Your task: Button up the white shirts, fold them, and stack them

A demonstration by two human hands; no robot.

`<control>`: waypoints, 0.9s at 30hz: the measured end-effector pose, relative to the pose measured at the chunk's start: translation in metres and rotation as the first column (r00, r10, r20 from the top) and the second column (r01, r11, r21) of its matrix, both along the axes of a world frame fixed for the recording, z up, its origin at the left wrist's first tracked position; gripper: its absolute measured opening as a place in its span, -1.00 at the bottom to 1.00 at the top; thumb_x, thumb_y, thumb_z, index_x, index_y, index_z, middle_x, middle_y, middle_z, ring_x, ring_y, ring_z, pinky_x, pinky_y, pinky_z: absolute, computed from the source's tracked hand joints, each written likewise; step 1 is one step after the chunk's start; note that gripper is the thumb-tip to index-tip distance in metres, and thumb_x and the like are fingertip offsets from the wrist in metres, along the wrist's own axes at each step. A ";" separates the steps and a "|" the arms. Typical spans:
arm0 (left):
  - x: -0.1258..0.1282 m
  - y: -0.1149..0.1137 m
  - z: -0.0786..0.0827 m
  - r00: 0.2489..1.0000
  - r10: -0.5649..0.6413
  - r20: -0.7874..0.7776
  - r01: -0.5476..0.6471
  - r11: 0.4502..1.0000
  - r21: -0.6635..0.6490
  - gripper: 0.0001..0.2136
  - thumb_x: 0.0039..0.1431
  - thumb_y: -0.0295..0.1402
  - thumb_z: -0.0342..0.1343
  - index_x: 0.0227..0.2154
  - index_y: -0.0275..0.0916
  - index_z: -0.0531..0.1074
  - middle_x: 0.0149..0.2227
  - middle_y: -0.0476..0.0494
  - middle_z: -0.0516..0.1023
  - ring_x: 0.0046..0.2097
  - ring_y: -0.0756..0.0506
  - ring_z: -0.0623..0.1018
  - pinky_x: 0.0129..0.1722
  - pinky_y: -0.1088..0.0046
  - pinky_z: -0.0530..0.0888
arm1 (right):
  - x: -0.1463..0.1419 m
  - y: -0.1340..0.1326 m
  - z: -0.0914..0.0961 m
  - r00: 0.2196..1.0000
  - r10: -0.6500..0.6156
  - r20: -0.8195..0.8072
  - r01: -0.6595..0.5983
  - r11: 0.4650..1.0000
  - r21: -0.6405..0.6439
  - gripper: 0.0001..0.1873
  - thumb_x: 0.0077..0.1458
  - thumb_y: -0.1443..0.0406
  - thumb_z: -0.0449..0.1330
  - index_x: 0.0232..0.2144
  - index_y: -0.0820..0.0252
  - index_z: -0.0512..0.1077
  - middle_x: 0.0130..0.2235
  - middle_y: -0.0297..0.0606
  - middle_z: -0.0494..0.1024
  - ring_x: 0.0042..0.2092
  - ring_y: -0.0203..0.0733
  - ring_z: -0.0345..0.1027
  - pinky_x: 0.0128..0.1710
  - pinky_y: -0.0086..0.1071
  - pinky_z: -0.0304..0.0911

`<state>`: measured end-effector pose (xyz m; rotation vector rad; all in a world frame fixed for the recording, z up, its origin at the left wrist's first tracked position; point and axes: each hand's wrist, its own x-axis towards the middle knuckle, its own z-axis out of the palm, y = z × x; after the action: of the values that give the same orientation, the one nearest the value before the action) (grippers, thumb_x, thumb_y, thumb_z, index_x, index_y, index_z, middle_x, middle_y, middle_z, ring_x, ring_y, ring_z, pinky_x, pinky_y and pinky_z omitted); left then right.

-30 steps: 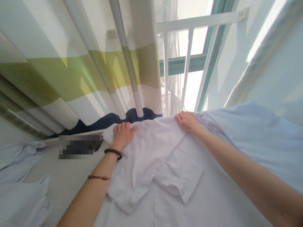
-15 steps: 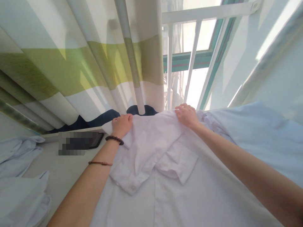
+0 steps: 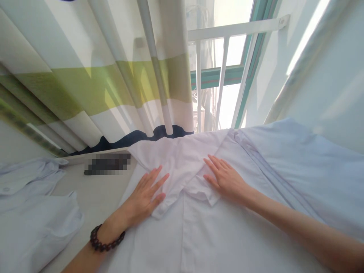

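A white garment [image 3: 182, 231], which looks like a shirt or coat, lies spread over the surface before me. Its sleeves [image 3: 182, 155] are folded across the upper part, one overlapping the other near the middle. My left hand [image 3: 149, 193] rests on the left part of the folded cloth, fingers spread and stretched out. On the right side, my right hand [image 3: 224, 176] lies palm down on the fabric beside the sleeve end, its fingers extended. Neither hand grips the cloth. A dark bead bracelet [image 3: 105, 242] circles my left wrist.
More white clothing [image 3: 36, 220] lies at the left on the pale tabletop [image 3: 99, 193]. A pixelated dark object [image 3: 109, 164] sits near the back edge. Pale cloth [image 3: 307, 159] spreads at the right. Behind hang a white-and-green curtain [image 3: 99, 91] and white window bars [image 3: 222, 81].
Both hands have left the garment's far edge and come nearer to me. Their bent fingers have straightened and now lie flat on the cloth. The view has shifted slightly.
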<state>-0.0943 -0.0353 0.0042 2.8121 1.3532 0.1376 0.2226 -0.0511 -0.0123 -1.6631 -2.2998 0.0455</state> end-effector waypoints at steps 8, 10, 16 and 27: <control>0.006 -0.044 -0.001 0.984 -0.176 -0.024 0.175 0.984 -0.039 -0.34 0.19 0.06 -0.05 0.30 0.05 -0.06 0.35 -0.13 0.01 0.33 -0.30 0.06 0.26 -0.05 -0.03 | 0.017 -0.003 -0.010 0.992 0.100 0.080 -0.090 0.989 -0.115 -0.28 0.25 -0.10 -0.23 0.30 0.16 0.06 0.35 -0.05 -0.06 0.35 0.05 -0.22 0.28 0.01 -0.18; 0.007 -0.043 -0.001 0.988 -0.154 0.019 0.154 0.988 -0.014 -0.38 0.21 0.02 -0.05 0.29 0.03 0.00 0.34 -0.16 0.04 0.32 -0.29 0.07 0.26 -0.05 -0.02 | 0.017 -0.001 -0.005 0.993 0.101 0.067 -0.093 0.990 -0.105 -0.29 0.26 -0.07 -0.20 0.28 0.22 0.07 0.34 0.02 -0.03 0.35 0.09 -0.20 0.27 0.03 -0.15; -0.013 -0.071 0.014 0.946 -0.240 0.218 0.281 0.943 -0.179 -0.59 0.02 -0.01 0.20 -0.11 -0.09 0.45 0.00 -0.18 0.37 0.10 -0.20 0.31 0.11 0.23 0.32 | 0.017 -0.061 0.013 0.940 0.285 -0.188 -0.294 0.955 -0.025 -0.62 0.21 0.06 0.04 -0.06 0.18 0.31 -0.05 -0.04 0.41 -0.03 -0.05 0.30 -0.04 -0.15 0.26; -0.020 -0.080 0.030 0.880 -0.222 0.420 0.370 0.875 -0.312 -0.81 0.21 -0.42 0.05 -0.26 -0.10 0.56 -0.33 -0.11 0.51 -0.20 -0.06 0.48 -0.15 0.40 0.46 | 0.021 -0.086 0.035 0.751 0.602 -0.272 -0.658 0.718 -0.227 -0.90 -0.04 0.41 0.13 -0.50 0.14 0.29 -0.47 -0.37 0.37 -0.40 -0.28 0.19 -0.27 -0.39 0.16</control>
<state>-0.1142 -0.1151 0.0342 2.4547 0.7480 0.3396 0.2438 -0.1372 0.0230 -0.8290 -2.6980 0.7125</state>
